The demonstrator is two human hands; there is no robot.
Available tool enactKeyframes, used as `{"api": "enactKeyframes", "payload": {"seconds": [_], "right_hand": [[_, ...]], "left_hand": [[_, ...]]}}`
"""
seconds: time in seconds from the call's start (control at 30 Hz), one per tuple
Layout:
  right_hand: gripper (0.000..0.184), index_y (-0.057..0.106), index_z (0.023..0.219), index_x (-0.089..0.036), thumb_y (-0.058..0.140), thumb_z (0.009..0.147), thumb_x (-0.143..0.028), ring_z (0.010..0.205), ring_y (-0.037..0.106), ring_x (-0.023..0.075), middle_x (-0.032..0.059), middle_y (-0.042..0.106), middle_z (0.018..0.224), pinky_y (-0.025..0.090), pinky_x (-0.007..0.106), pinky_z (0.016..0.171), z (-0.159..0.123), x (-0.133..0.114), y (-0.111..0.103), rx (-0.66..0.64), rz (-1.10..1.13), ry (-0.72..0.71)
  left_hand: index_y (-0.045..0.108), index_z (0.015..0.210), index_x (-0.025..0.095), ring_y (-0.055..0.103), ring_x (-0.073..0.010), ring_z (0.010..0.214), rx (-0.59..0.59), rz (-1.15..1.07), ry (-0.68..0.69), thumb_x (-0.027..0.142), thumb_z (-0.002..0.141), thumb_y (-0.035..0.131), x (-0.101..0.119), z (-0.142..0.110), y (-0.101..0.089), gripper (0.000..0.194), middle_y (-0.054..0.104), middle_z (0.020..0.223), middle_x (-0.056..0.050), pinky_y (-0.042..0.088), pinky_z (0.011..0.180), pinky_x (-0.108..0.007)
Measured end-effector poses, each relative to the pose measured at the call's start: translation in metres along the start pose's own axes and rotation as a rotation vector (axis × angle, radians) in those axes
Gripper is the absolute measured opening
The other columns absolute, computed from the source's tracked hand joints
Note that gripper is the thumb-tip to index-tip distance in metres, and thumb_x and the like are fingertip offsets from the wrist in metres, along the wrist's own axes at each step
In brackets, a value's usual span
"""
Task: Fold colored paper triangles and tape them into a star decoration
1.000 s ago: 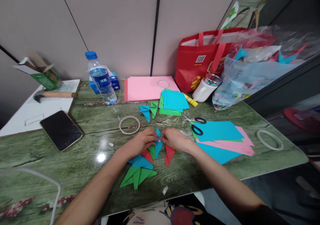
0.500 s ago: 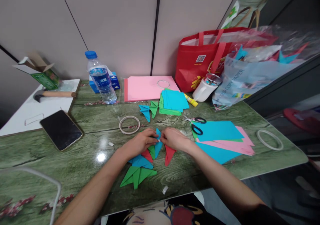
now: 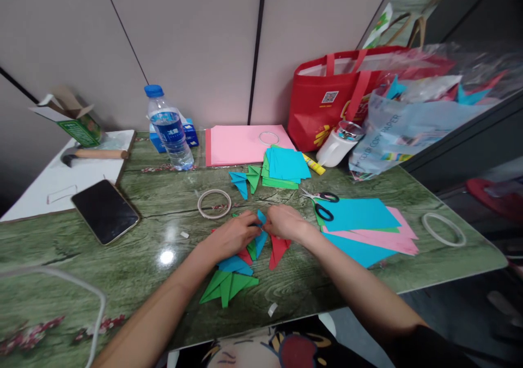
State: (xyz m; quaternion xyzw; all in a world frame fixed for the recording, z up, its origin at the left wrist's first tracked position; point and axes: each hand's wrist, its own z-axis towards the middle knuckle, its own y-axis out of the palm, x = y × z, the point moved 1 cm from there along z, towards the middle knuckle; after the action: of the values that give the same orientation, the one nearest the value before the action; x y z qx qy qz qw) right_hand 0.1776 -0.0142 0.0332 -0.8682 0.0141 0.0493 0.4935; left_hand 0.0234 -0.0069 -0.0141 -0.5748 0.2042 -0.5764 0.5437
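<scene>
Close together near the table's front, both hands work at a blue folded paper piece [image 3: 260, 243]. My left hand [image 3: 240, 231] pinches it from the left with bent fingers. From the right, my right hand [image 3: 285, 222] has its fingers curled shut at the paper's upper part; its fingertips are partly hidden. A red folded piece [image 3: 278, 252] lies beneath my right hand. Under and beside my left hand are other red, blue and green folded pieces, with a green one [image 3: 229, 287] nearest the front. Farther back sit a small blue folded piece [image 3: 240, 183] and a green one [image 3: 253, 177].
Scissors [image 3: 322, 207] lie by coloured paper sheets [image 3: 359, 214] on the right. Tape rolls [image 3: 214, 204] flank the hands. Behind stand a water bottle [image 3: 170, 131], a white cup [image 3: 338, 146] and a red bag [image 3: 310, 104]. A phone [image 3: 105, 211] and hammer [image 3: 98, 154] are left.
The view has shifted slightly, so everything sits a little farther right. My fingers have moved slightly at the blue folded paper, which stays between both hands.
</scene>
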Motion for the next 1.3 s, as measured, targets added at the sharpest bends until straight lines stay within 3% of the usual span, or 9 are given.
{"api": "enactKeyframes", "payload": {"seconds": [0.2, 0.43, 0.5, 0.67, 0.77, 0.87, 1.0, 1.3], "right_hand": [[0.019, 0.07, 0.072, -0.016, 0.058, 0.077, -0.028, 0.079, 0.069, 0.024, 0.0102, 0.071, 0.064, 0.05, 0.029, 0.068, 0.005, -0.002, -0.002, -0.059, -0.015, 0.021], [0.03, 0.069, 0.063, -0.016, 0.066, 0.073, -0.044, 0.08, 0.068, 0.0236, 0.0105, 0.072, 0.071, 0.049, 0.028, 0.068, 0.005, 0.008, -0.007, -0.039, 0.036, 0.117], [0.027, 0.07, 0.065, -0.016, 0.067, 0.072, -0.042, 0.084, 0.068, 0.0238, 0.0109, 0.072, 0.076, 0.049, 0.027, 0.067, 0.003, 0.009, -0.007, -0.016, 0.043, 0.106], [0.021, 0.068, 0.066, -0.016, 0.06, 0.081, -0.029, 0.07, 0.068, 0.0151, 0.0063, 0.072, 0.072, 0.046, 0.02, 0.062, 0.0, 0.008, -0.009, -0.134, 0.182, 0.032], [0.015, 0.069, 0.069, -0.015, 0.06, 0.078, -0.022, 0.074, 0.068, 0.0178, 0.0083, 0.072, 0.073, 0.045, 0.022, 0.064, -0.004, 0.009, -0.01, -0.069, 0.127, 0.029], [0.013, 0.07, 0.082, -0.015, 0.058, 0.078, -0.02, 0.086, 0.066, 0.0229, 0.0108, 0.071, 0.083, 0.044, 0.026, 0.069, -0.009, 0.011, -0.006, 0.095, 0.061, 0.026], [0.015, 0.067, 0.088, -0.018, 0.054, 0.081, -0.016, 0.088, 0.064, 0.0192, 0.0078, 0.068, 0.095, 0.041, 0.025, 0.072, -0.015, 0.012, 0.007, 0.232, 0.1, -0.19], [0.019, 0.068, 0.087, -0.014, 0.05, 0.086, -0.019, 0.088, 0.064, 0.0223, 0.0114, 0.069, 0.091, 0.041, 0.026, 0.072, -0.008, 0.006, 0.016, 0.176, 0.057, -0.253]], "left_hand": [[0.065, 0.085, 0.014, 0.054, -0.0195, 0.097, -0.02, 0.031, -0.006, 0.02, 0.093, 0.04, 0.001, -0.001, -0.001, 0.027, 0.059, 0.102, -0.01, 0.046, 0.081, -0.03], [0.064, 0.081, 0.014, 0.055, -0.0189, 0.094, -0.011, 0.014, -0.017, 0.024, 0.094, 0.038, 0.001, -0.001, -0.002, 0.031, 0.059, 0.097, -0.009, 0.046, 0.079, -0.029], [0.064, 0.081, 0.015, 0.055, -0.0186, 0.093, 0.001, -0.007, -0.017, 0.024, 0.094, 0.039, 0.001, -0.001, -0.001, 0.029, 0.058, 0.096, -0.009, 0.046, 0.079, -0.029], [0.063, 0.088, 0.015, 0.055, -0.0183, 0.096, 0.007, -0.044, -0.04, 0.023, 0.093, 0.042, 0.0, -0.001, 0.0, 0.023, 0.059, 0.097, -0.009, 0.046, 0.083, -0.03], [0.062, 0.092, 0.014, 0.054, -0.0195, 0.099, 0.007, -0.05, -0.052, 0.023, 0.092, 0.044, -0.002, 0.0, 0.001, 0.02, 0.06, 0.097, -0.009, 0.046, 0.086, -0.033], [0.061, 0.093, 0.014, 0.055, -0.0195, 0.099, 0.029, -0.067, -0.049, 0.022, 0.092, 0.045, -0.003, 0.0, 0.001, 0.018, 0.062, 0.096, -0.009, 0.047, 0.087, -0.035], [0.065, 0.094, 0.015, 0.056, -0.02, 0.103, 0.053, -0.097, -0.018, 0.022, 0.091, 0.048, -0.006, -0.002, 0.001, 0.018, 0.065, 0.1, -0.01, 0.047, 0.09, -0.035], [0.07, 0.094, 0.015, 0.058, -0.0209, 0.106, 0.065, -0.131, 0.008, 0.023, 0.09, 0.05, -0.01, -0.002, 0.0, 0.022, 0.07, 0.1, -0.01, 0.049, 0.092, -0.037]]}}
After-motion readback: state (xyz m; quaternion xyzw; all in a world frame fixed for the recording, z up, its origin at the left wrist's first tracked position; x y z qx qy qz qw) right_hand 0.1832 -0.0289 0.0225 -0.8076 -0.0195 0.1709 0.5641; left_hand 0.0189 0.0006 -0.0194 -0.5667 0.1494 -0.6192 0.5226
